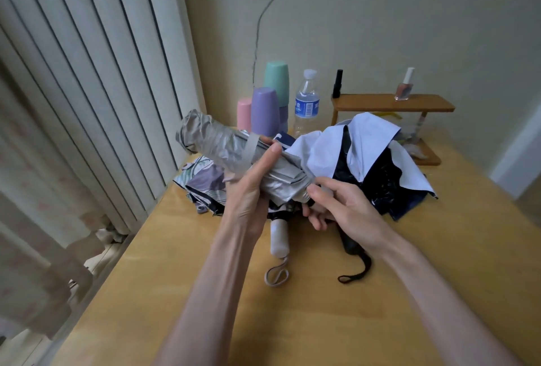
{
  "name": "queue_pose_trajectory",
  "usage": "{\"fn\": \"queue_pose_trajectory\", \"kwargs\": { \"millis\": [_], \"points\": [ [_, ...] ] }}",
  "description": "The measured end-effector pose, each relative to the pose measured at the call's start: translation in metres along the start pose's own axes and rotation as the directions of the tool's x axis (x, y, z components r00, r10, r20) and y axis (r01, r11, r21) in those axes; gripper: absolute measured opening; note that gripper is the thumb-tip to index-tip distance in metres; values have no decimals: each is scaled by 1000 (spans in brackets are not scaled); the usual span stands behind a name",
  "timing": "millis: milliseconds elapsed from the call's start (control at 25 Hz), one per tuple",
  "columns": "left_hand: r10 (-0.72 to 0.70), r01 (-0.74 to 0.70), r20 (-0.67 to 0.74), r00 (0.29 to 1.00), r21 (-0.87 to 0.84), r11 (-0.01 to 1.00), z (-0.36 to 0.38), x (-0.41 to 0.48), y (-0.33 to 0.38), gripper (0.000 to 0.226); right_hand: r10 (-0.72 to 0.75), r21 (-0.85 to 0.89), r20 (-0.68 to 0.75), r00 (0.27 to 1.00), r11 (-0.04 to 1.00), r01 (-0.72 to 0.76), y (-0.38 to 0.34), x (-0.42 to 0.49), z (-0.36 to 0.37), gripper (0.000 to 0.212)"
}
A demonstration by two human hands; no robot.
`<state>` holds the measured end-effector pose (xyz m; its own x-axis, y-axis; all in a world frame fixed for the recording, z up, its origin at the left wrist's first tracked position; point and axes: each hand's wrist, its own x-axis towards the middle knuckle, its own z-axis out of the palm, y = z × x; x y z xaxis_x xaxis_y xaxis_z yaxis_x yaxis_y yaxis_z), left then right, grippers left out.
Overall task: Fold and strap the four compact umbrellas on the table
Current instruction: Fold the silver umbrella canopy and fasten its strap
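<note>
Silver compact umbrella (216, 143) held up over the table (164, 292), my left hand (248, 190) wrapped round its rolled middle w/ thumb by the strap (251, 147), right hand (348, 207) pinching the canopy edge nr the handle end, and the fabric looks soft, slippery, light, so I'd grip mid-roll, not loose pleats.

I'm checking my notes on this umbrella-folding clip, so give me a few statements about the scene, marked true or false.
1. Both hands hold the silver umbrella. True: the left hand grips its canopy, the right hand its handle end.
2. The water bottle lies on its side. False: the water bottle stands upright.
3. A strap crosses the silver umbrella. True.
4. The white-and-black umbrella is folded tight. False: the white-and-black umbrella lies loose on the table.
</note>
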<state>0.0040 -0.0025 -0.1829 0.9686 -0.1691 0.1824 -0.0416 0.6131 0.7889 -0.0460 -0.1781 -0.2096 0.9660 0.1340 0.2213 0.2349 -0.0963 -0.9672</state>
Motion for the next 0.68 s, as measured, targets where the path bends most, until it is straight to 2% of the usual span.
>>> {"fn": "queue_pose_trajectory", "kwargs": {
  "millis": [120, 200, 280, 360, 480, 600, 680],
  "points": [
    [-4, 4, -17, 1000, -16, 1000, 5, 2, 3, 13, -47, 6, 6, 999, 999, 47, -3, 2, -2, 35],
    [-6, 4, -60, 998, -28, 1000, 9, 2, 5, 15, -131, -24, -40, 991, 991, 130, -3, 3, -1, 43],
    [-7, 6, -57, 998, -31, 999, 10, 2, 4, 14, -176, -73, -85, 981, 983, 170, -2, 4, 0, 40],
    [-25, 23, -34, 999, -61, 998, 8, 1, 5, 9, -145, -84, -106, 984, 987, 137, -3, 4, 2, 32],
    [-70, 67, -21, 997, -112, 991, 2, 0, 7, 13, -128, -103, -109, 986, 988, 117, -6, 2, 5, 16],
    [-98, 89, -70, 993, -122, 989, 2, 0, 5, 7, -137, -123, -89, 987, 984, 125, -10, 0, 8, 19],
    [-92, 75, -135, 987, -121, 990, 2, 1, 4, 4, -161, -133, -87, 983, 980, 149, -9, 0, 11, 30]
  ]
}}
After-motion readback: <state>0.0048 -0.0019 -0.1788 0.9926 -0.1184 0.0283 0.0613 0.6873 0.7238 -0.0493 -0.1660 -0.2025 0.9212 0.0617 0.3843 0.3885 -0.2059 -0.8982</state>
